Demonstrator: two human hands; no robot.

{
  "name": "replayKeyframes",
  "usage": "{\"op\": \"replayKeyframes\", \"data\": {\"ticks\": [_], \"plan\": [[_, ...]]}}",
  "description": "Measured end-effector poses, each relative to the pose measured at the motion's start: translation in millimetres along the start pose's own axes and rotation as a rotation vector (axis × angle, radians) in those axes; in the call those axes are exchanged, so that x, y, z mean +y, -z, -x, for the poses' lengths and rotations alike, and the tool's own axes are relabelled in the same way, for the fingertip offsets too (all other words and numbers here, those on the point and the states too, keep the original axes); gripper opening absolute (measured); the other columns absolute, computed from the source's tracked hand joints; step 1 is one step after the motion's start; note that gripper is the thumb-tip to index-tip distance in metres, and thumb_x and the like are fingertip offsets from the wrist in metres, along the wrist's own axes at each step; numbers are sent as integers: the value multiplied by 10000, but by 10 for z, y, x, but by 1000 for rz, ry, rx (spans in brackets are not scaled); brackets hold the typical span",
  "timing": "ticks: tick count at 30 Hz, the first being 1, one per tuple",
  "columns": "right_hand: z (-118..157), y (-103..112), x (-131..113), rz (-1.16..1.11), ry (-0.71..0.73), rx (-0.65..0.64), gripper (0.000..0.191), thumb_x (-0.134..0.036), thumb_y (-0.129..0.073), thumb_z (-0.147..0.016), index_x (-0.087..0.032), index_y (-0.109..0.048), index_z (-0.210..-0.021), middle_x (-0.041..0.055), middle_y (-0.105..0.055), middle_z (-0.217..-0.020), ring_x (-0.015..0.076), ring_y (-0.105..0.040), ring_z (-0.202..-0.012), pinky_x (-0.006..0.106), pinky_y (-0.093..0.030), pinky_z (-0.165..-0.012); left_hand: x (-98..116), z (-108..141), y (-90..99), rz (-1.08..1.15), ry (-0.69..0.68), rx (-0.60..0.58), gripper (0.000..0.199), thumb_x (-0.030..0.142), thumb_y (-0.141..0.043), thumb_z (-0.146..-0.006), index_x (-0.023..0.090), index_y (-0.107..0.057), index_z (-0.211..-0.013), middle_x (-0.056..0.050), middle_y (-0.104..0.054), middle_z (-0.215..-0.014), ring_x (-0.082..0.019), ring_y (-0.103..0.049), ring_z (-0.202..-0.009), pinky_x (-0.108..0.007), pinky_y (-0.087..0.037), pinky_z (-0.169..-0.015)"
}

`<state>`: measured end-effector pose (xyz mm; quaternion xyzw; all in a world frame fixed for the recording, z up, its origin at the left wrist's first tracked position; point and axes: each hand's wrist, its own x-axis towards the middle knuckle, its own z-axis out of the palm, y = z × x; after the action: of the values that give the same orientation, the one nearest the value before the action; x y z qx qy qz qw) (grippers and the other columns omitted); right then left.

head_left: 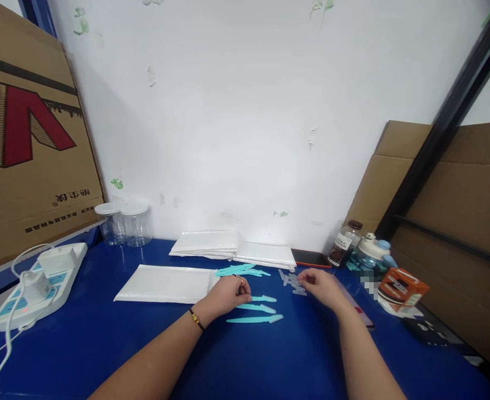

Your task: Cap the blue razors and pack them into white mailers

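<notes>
My left hand (230, 293), with a ring and a wrist band, is closed over the left ends of the turquoise razors (257, 308) lying in a row; what its fingertips hold is hidden. More turquoise razors (243, 270) lie in a loose pile just behind it. At the right, my right hand (318, 286) has its fingertips pinched at the edge of a small heap of clear plastic covers (291, 280); whether one is between them is too small to tell. A white padded envelope (165, 283) lies flat left of my left hand.
White envelopes (205, 244) are stacked along the wall. Two clear jars (136, 225) and a power strip (57, 278) stand left. On the right are a dark phone (311, 258), a brown-capped bottle (345, 244), a blue-and-white bottle (370, 254) and an orange box (401, 289).
</notes>
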<state>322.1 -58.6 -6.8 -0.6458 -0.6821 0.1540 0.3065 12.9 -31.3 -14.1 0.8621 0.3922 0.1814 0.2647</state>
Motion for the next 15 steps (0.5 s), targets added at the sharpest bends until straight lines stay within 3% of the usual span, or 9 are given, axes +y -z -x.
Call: {"op": "replayKeyframes", "data": {"ticks": [3,6,15], "plan": [[28,-24,28,137,-4,-151,84,-197,-630,-628,-178,-667,-702,27,-668,-685,178,-593,-636,242,-401,-570,-56,1,108,-230,33,177,139,308,-581,-775,225,-632,-873,-14,-626,-897,-172,-556,-862,-262,-381,-735],[36,-104,-19,179,-4,-183,74,-165,-608,-643,-175,-659,-696,30,-664,-678,171,-587,-632,232,-386,-559,-147,-6,175,-413,107,283,211,288,-590,-777,243,-612,-982,-35,-603,-1025,-222,-507,-1018,-317,-360,-805],[34,-277,-147,164,139,-145,82,-154,-527,-700,-186,-601,-714,21,-619,-730,143,-542,-641,226,-376,-588,-249,-84,143,-517,139,242,109,281,-536,-831,215,-623,-829,-37,-631,-896,-213,-520,-955,-322,-337,-778]]}}
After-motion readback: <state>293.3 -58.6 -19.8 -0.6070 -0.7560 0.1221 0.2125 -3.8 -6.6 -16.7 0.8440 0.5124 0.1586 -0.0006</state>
